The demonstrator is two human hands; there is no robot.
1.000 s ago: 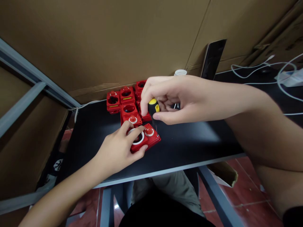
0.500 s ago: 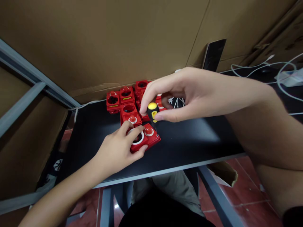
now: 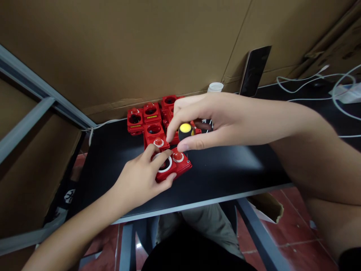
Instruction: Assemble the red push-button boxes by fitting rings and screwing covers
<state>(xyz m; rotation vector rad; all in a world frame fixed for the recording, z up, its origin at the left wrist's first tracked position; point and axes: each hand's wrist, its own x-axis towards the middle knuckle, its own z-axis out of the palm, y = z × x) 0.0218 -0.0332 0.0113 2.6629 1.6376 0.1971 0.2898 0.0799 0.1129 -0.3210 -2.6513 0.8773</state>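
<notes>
A red alarm unit (image 3: 182, 166) with a white ring and a small red dome lies at the front of the black table. My left hand (image 3: 142, 175) grips it, fingers over the white ring and thumb along the near side. Above its right end, my right hand (image 3: 207, 120) holds a stubby screwdriver (image 3: 186, 130) with a black handle and yellow cap. Thumb and forefinger tips sit apart just over the dome, the handle behind them; the shaft is hidden. At the unit's right corner a small screw (image 3: 187, 159) stands up.
Several more red alarm units (image 3: 150, 113) are grouped behind, against the cardboard wall (image 3: 158, 49). A white cup (image 3: 215, 87) and a leaning phone (image 3: 255, 70) stand at the back. White cables (image 3: 301, 80) lie at right. A grey metal frame (image 3: 42, 86) rises at left.
My right thumb and forefinger have come down towards the dome and spread a little. The screwdriver now stands farther back in the fingers, its cap facing me. My left hand stays put.
</notes>
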